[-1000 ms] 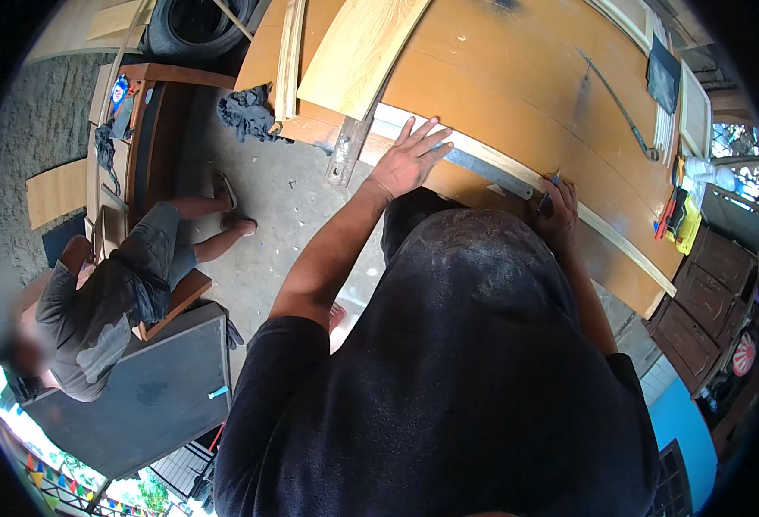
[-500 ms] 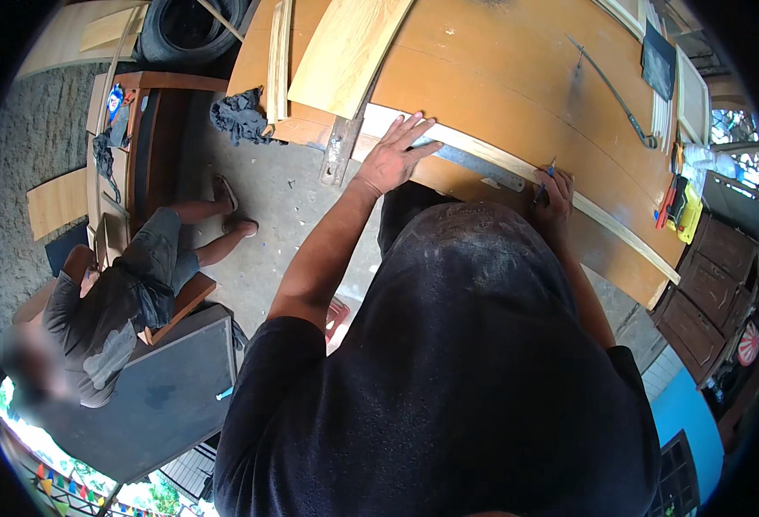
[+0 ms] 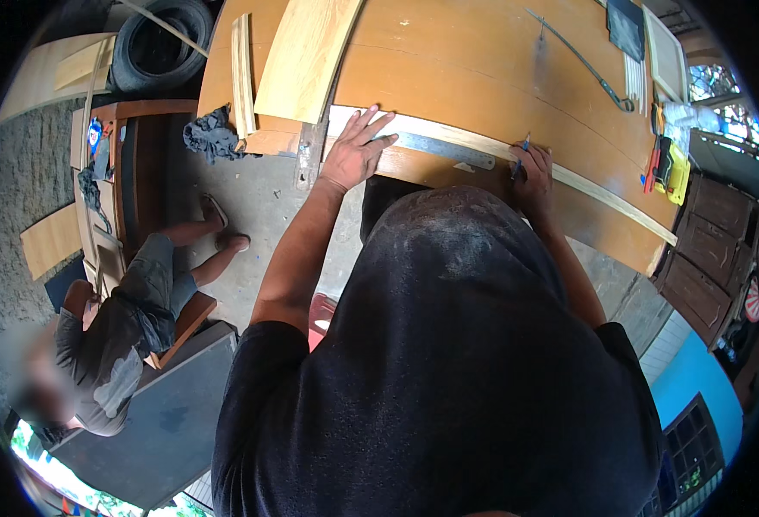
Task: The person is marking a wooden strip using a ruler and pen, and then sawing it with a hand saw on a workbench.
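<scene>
Right hand [image 3: 532, 177]: we are noting fingers closed around a slim, dark blue pen [image 3: 527, 140], its kind unclear, upper end showing above the knuckles; whether it is marking, we cannot tell.

Left hand [image 3: 355, 157]: fingers spread and unclenched, pressing flat across a pale wood strip [image 3: 612, 203] and one end of a steel ruler [image 3: 448, 150].

Ruler: lying along the strip's near side, its other end stopping just beside the right hand.

Strip: running along the table's near edge, beyond both hands to the right.

Change: we are seeing the whole scene shifting leftward in view, the head apparently turning; hands, ruler and strip are keeping nearly the same mutual places, so we are judging the work to be holding steady.

Surface: an orange-brown table [image 3: 448, 65], bearing a wood-grained panel [image 3: 306, 60], a narrow wood piece [image 3: 241, 73], a dark rag [image 3: 214, 136] at the edge, a thin curved tool [image 3: 582, 65] and a yellow-and-black tool [image 3: 678, 174].

Room: we are listing a tyre [image 3: 127, 65], a seated co-worker [image 3: 108, 336], a grey panel [image 3: 181, 414], concrete floor [image 3: 263, 215], a dark carved cabinet [image 3: 715, 220] and a blue wall [image 3: 694, 375].
</scene>
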Tool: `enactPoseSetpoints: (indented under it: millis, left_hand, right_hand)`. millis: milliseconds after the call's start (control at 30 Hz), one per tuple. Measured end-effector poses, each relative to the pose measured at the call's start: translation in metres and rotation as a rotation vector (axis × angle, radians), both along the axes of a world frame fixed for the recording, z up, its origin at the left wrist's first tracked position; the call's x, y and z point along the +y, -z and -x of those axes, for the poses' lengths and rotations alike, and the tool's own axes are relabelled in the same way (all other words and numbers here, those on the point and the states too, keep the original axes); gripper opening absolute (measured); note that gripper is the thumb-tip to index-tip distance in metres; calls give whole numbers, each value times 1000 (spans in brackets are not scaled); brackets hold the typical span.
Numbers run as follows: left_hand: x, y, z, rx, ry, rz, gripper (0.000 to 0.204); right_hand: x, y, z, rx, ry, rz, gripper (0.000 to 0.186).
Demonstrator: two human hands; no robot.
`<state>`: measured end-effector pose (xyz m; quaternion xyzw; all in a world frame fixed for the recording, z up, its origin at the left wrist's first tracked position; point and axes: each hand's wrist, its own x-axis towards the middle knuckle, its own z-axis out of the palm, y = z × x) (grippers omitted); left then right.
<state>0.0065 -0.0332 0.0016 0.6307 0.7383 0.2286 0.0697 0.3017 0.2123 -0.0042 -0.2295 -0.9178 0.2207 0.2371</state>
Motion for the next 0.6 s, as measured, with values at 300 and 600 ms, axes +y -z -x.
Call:
enactPoseSetpoints:
  millis: [300,600]
  left_hand:
    - [0,-7,-5,95,-42,41,31]
    - [-32,-18,-51,62,-48,183,51]
  right_hand:
    - [-2,-17,2,-23,-47,-7,26]
    - [-21,-38,14,20,-382,306,26]
